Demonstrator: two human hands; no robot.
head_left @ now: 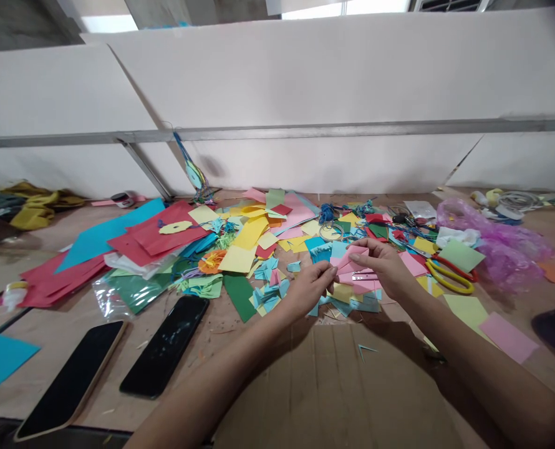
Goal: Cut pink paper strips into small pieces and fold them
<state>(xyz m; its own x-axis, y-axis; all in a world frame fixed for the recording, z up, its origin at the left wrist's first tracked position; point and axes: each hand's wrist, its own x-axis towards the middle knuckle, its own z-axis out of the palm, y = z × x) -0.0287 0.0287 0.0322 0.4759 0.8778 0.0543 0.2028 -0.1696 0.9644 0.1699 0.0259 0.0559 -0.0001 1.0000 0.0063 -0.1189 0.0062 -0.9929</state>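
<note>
Between my two hands a small piece of pink paper [348, 255] is held up, looking folded along one edge. My left hand [311, 285] pinches its left corner, fingers pressed together. My right hand [381, 263] grips the right side between thumb and fingers. Just beneath lies a small silver metal tool [364, 277], perhaps nail clippers, on more pink paper. Light blue paper scraps [270, 290] are heaped left of my hands. Below them lies a brown cardboard sheet [333, 386] with a thin blue paper sliver [366, 350] on it.
Two phones [165, 346] lie at the left front. Scissors with yellow and red handles [449, 277] and a pink plastic bag [506, 243] are on the right. Red paper sheets [160, 231] pile at the left. A white board [305, 81] stands along the back.
</note>
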